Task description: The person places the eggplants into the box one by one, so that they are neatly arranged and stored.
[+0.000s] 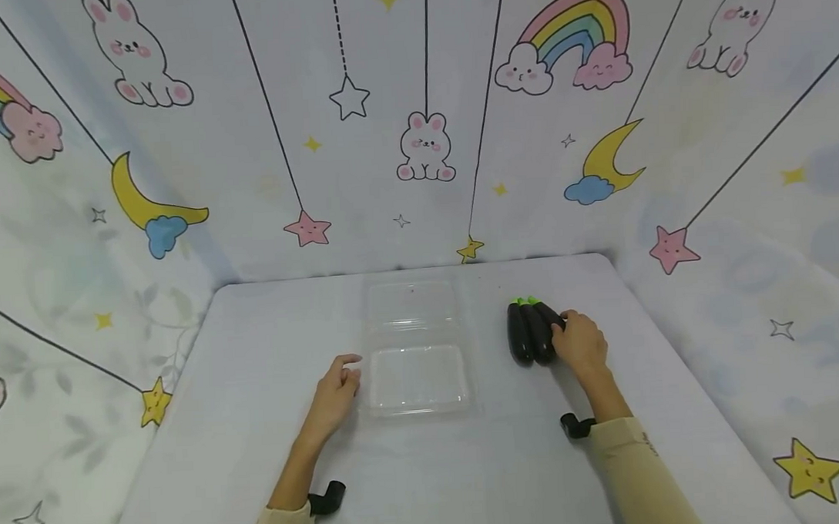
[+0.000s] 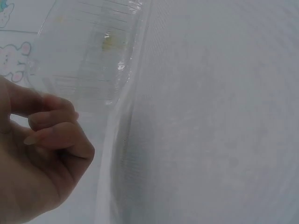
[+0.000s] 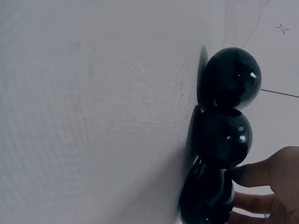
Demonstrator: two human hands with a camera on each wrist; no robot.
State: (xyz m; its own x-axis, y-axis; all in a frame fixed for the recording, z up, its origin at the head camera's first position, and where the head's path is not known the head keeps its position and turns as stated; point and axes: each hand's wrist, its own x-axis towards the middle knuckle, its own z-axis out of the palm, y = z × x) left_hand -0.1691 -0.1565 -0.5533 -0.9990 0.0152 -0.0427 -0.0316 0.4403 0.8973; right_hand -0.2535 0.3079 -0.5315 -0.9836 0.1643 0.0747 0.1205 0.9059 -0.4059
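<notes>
Three dark, glossy toy eggplants (image 1: 521, 334) with bright green stems lie side by side on the right of the table. My right hand (image 1: 580, 343) grips the rightmost eggplant (image 3: 208, 193), thumb on one side and fingers on the other. In the right wrist view, the middle eggplant (image 3: 225, 137) and the farthest eggplant (image 3: 232, 78) line up beyond it. An unlidded clear plastic container (image 1: 418, 378) lies mid-table, its lid (image 1: 412, 302) folded back. Beside the container's left edge is my left hand (image 1: 335, 396), loosely curled, with fingertips right at the rim and nothing held.
The white table (image 1: 283, 321) has its back edge against a wall cloth (image 1: 368, 171) printed with rabbits, stars, moons and rainbows. Similar cloth runs along the left and right sides. A black wrist device (image 1: 328, 498) sits at the left cuff, another black device (image 1: 576, 425) at the right.
</notes>
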